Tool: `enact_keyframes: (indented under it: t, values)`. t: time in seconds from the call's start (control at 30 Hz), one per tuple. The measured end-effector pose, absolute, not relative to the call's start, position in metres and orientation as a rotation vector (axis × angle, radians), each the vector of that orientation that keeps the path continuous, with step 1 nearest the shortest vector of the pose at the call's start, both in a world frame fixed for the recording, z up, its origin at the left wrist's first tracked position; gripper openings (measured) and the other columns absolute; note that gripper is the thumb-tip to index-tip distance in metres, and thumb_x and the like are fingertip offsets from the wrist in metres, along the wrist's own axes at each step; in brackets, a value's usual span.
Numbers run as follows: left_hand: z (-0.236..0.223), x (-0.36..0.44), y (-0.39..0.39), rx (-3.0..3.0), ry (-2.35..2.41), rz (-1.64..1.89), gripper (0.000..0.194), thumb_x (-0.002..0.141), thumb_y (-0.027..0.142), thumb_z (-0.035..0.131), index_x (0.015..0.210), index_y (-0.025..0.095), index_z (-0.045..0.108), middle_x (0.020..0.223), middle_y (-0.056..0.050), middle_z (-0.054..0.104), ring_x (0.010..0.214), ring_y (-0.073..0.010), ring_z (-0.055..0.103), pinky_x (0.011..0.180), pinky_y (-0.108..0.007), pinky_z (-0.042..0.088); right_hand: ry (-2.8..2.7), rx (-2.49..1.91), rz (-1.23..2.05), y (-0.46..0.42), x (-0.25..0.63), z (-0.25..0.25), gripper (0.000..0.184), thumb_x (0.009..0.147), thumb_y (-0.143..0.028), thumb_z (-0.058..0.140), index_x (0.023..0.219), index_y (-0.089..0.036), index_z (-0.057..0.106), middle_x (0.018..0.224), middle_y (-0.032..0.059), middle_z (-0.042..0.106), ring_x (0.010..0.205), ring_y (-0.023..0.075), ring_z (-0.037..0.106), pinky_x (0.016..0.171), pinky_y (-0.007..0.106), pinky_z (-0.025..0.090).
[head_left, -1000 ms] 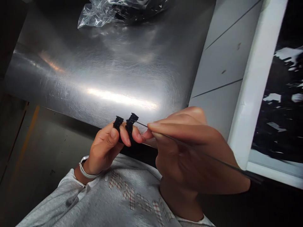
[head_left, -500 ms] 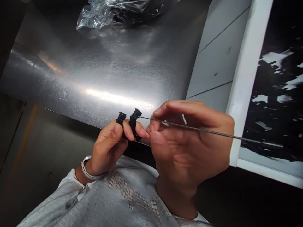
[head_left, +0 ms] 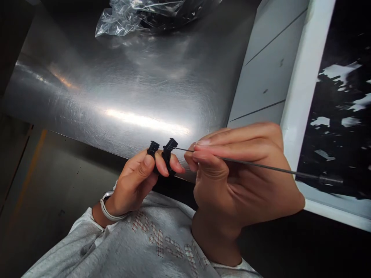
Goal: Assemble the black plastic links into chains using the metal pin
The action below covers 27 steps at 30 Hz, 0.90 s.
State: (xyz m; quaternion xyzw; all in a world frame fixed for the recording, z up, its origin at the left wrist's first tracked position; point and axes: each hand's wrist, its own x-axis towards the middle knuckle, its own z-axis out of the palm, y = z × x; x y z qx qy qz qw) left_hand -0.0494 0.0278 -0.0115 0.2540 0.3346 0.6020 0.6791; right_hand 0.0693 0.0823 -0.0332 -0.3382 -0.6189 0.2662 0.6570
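Observation:
Two small black plastic parts stick up from my left hand (head_left: 139,173), whose fingers are closed round them. The left black part (head_left: 152,148) is pinched by the thumb; the right black part (head_left: 169,150) lies between the fingers. My right hand (head_left: 240,170) pinches a thin dark metal rod (head_left: 269,168) between thumb and fingertips. One end of the rod meets the right black part near its top; whether it is inside or only touching, I cannot tell. The other end reaches out past my wrist to the right.
A scratched shiny metal table (head_left: 139,85) lies in front of me. Clear plastic bags (head_left: 124,19) with dark contents sit at its far side. To the right stands a white-rimmed bin (head_left: 301,77) holding many black parts and some pale pieces.
My right hand has gone from loosely spread fingers beside the rod to a firm pinch on it. My left hand and the black parts have shifted slightly right and down in view.

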Motion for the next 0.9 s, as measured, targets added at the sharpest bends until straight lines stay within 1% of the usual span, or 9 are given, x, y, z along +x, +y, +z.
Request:
enact_keyframes:
  t: [0.1,0.2,0.27,0.37,0.47,0.57,0.67,0.8,0.9]
  values:
    - [-0.011,-0.049,0.027,0.565,0.742,1.345,0.034,0.103,0.040,0.057,0.080,0.021,0.072,0.083,-0.003,0.062,0.092,-0.0202,0.066,0.100,-0.036,0.051,-1.321,-0.717,0.490,0.089,0.062,-0.027,0.013,0.090,-0.012,0.078,0.085,-0.019,0.069,0.072,-0.0030,0.062,0.064,0.0122,0.064,0.050,0.028,0.048]
    - [-0.011,-0.050,0.027,0.555,0.740,1.353,0.033,0.103,0.039,0.057,0.081,0.022,0.073,0.083,-0.004,0.063,0.093,-0.0210,0.066,0.098,-0.036,0.050,-1.290,-0.744,0.486,0.091,0.059,-0.025,0.015,0.089,-0.014,0.080,0.081,-0.020,0.069,0.070,-0.0033,0.062,0.058,0.0111,0.058,0.047,0.028,0.045]
    - [-0.012,-0.050,0.028,0.548,0.744,1.356,0.032,0.103,0.039,0.058,0.082,0.022,0.074,0.084,-0.004,0.064,0.093,-0.0210,0.067,0.098,-0.036,0.050,-1.295,-0.758,0.491,0.089,0.061,-0.026,0.013,0.090,-0.013,0.078,0.082,-0.020,0.071,0.073,-0.0017,0.065,0.061,0.0117,0.060,0.050,0.028,0.047]
    - [-0.012,-0.051,0.028,0.532,0.745,1.358,0.031,0.103,0.039,0.058,0.083,0.022,0.075,0.084,-0.003,0.065,0.092,-0.0206,0.067,0.098,-0.035,0.051,-1.364,-0.751,0.543,0.084,0.067,-0.027,0.011,0.093,-0.009,0.072,0.089,-0.018,0.077,0.080,0.0022,0.071,0.072,0.0139,0.064,0.056,0.028,0.050]
    - [-0.012,-0.051,0.028,0.508,0.742,1.371,0.031,0.102,0.039,0.060,0.082,0.021,0.076,0.085,-0.003,0.066,0.091,-0.0198,0.068,0.099,-0.035,0.052,-1.393,-0.765,0.613,0.081,0.071,-0.025,0.017,0.095,-0.005,0.067,0.096,-0.017,0.079,0.084,0.0032,0.073,0.071,0.0127,0.062,0.054,0.027,0.048]
    - [-0.012,-0.051,0.028,0.489,0.748,1.372,0.030,0.100,0.040,0.063,0.081,0.021,0.076,0.084,-0.002,0.065,0.089,-0.0194,0.068,0.101,-0.035,0.052,-1.391,-0.707,0.626,0.082,0.070,-0.024,0.013,0.095,-0.006,0.069,0.097,-0.016,0.078,0.082,0.0027,0.073,0.072,0.0134,0.063,0.055,0.028,0.050]
    - [-0.012,-0.051,0.029,0.489,0.748,1.363,0.029,0.100,0.040,0.063,0.081,0.022,0.077,0.083,-0.002,0.065,0.088,-0.0190,0.068,0.102,-0.035,0.052,-1.377,-0.663,0.593,0.087,0.065,-0.025,0.010,0.092,-0.007,0.074,0.091,-0.017,0.075,0.075,0.0003,0.071,0.070,0.0139,0.063,0.054,0.029,0.049]
    - [-0.013,-0.052,0.028,0.500,0.739,1.359,0.030,0.101,0.040,0.062,0.082,0.022,0.077,0.083,-0.002,0.064,0.087,-0.0182,0.068,0.102,-0.034,0.051,-1.285,-0.727,0.588,0.091,0.059,-0.026,0.015,0.089,-0.009,0.077,0.080,-0.020,0.071,0.070,-0.0015,0.064,0.062,0.0134,0.060,0.048,0.030,0.043]
    - [-0.013,-0.052,0.028,0.506,0.730,1.356,0.029,0.101,0.039,0.061,0.082,0.022,0.077,0.083,-0.002,0.063,0.087,-0.0184,0.068,0.101,-0.034,0.052,-1.258,-0.709,0.572,0.091,0.056,-0.026,0.016,0.088,-0.010,0.077,0.079,-0.021,0.070,0.067,-0.0020,0.059,0.059,0.0140,0.057,0.046,0.032,0.039]
